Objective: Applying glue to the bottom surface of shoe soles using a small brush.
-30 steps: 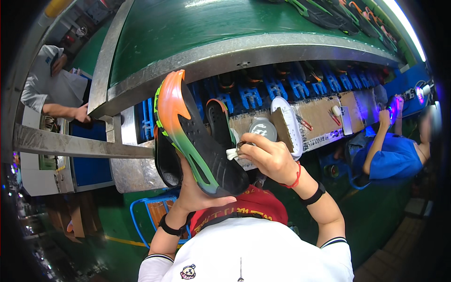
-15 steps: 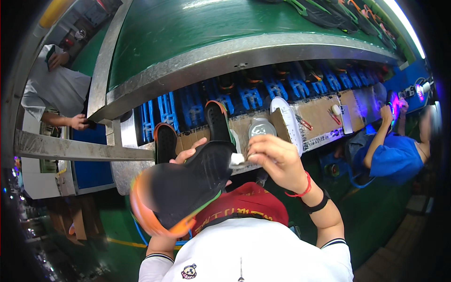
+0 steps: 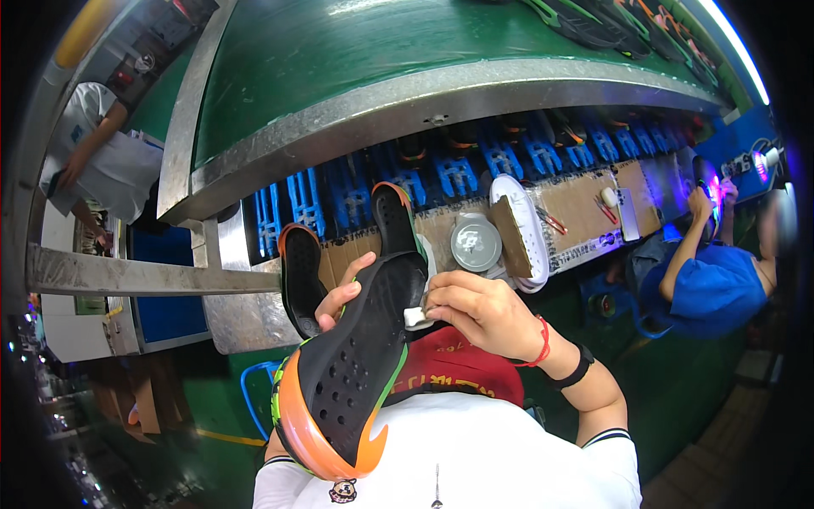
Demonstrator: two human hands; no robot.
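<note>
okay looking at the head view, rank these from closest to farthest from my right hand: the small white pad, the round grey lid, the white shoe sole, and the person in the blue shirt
1. Small white pad: pinched at the fingertips of the right hand, against the black shoe.
2. Round grey lid: on the cardboard just above the hand.
3. White shoe sole: right of the lid.
4. Person in the blue shirt: far right.

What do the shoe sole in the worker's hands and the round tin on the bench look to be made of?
The sole looks like matte black rubber or foam, moulded with holes and a glossy orange rim. The tin looks like dull grey metal, judging by its sheen; it may be plastic.
</note>
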